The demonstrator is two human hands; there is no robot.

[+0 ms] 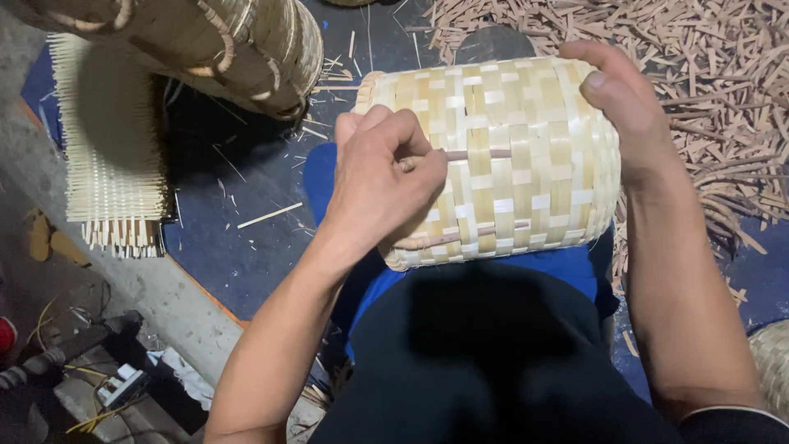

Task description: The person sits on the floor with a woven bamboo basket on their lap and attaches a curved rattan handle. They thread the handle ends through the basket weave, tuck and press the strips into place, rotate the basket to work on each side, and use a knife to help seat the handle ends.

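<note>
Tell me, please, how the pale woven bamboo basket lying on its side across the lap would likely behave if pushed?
The pale woven bamboo basket looks rounded and lies on its side, so it would probably roll. Thin strips suggest it is light and slightly springy. The left hand and right hand steady it.

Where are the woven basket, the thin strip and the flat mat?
woven basket [526, 156], head view, its woven side.
thin strip [481, 154], head view, mid-length.
flat woven mat [111, 164], head view, its centre.
</note>
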